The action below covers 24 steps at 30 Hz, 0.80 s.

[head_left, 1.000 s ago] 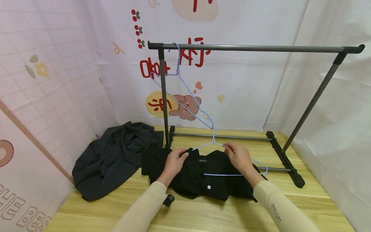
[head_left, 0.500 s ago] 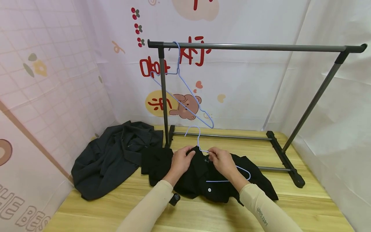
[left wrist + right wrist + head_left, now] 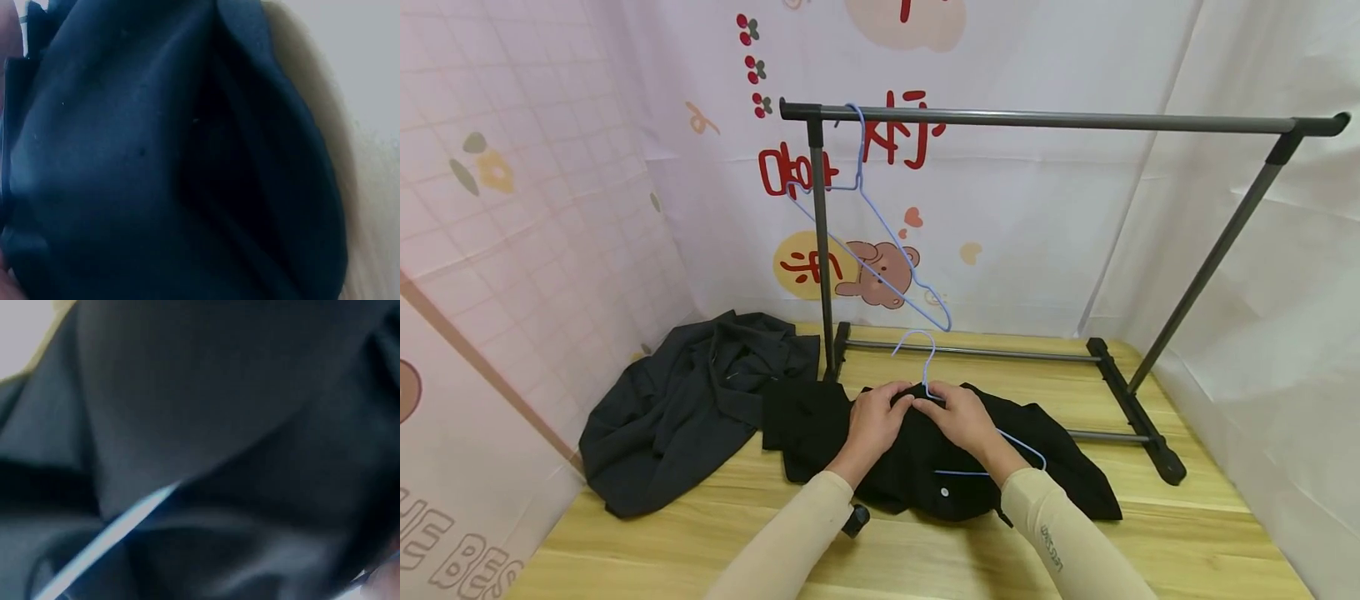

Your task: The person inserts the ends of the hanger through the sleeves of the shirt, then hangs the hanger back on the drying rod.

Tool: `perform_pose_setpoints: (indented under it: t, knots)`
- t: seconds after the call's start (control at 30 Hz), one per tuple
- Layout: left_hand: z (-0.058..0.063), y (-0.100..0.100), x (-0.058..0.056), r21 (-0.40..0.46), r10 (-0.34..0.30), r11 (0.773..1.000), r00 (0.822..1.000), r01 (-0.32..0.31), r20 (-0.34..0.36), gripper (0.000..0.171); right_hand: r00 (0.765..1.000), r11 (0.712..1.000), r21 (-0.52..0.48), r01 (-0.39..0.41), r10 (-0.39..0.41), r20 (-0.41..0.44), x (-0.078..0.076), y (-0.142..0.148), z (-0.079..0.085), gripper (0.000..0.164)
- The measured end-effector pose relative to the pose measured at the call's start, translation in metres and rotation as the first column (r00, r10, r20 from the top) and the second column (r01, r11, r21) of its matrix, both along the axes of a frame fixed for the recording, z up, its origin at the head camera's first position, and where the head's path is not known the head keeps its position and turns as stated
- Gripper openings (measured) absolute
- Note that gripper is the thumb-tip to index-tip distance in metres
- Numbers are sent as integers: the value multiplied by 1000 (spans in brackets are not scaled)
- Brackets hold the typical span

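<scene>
A black shirt (image 3: 1060, 450) with a white button lies bunched on the table. A light-blue hanger (image 3: 930, 358) is partly inside it; its hook rises above the collar, while its right arm and bottom bar show over the cloth. My left hand (image 3: 877, 421) pinches the collar just left of the hook. Close beside it, my right hand (image 3: 962, 418) grips the hanger and collar just right of the hook, thumbs nearly meeting. Dark folds of the shirt (image 3: 112, 150) fill the left wrist view. In the right wrist view the hanger's bar (image 3: 112, 537) crosses the cloth.
A dark garment (image 3: 692, 417) lies heaped at the left. Behind stands a black clothes rack (image 3: 1037, 119), with a second blue hanger (image 3: 891, 225) hanging at its left end. Its foot bars (image 3: 1138, 417) rest on the wooden table (image 3: 1195, 533).
My right hand has moved left, bringing the hanger with it, so its left side goes further under the shirt's collar. The hands are now close together, and the hook has turned to point left.
</scene>
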<state>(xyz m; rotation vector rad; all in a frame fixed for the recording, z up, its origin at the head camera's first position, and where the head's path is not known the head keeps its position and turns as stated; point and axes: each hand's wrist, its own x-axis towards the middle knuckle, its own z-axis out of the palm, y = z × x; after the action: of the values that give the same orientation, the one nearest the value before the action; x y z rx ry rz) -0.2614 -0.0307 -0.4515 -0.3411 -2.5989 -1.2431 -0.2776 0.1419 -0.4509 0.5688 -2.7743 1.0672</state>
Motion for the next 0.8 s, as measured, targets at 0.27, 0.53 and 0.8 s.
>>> perform_pose_setpoints:
  t: [0.27, 0.53, 0.8]
  knots:
    - [0, -2, 0, 20, -28, 999, 1000, 28, 13, 25, 999, 1000, -29, -10, 8, -46, -2, 9, -5, 17]
    - [0, -3, -1, 32, -49, 998, 998, 48, 37, 27, 1000, 999, -46, -6, 5, -15, -1, 11, -2, 14]
    - [-1, -12, -1, 50, -66, 997, 996, 63, 65, 25, 999, 1000, -12, 18, -19, -32, -2, 16, 2, 15]
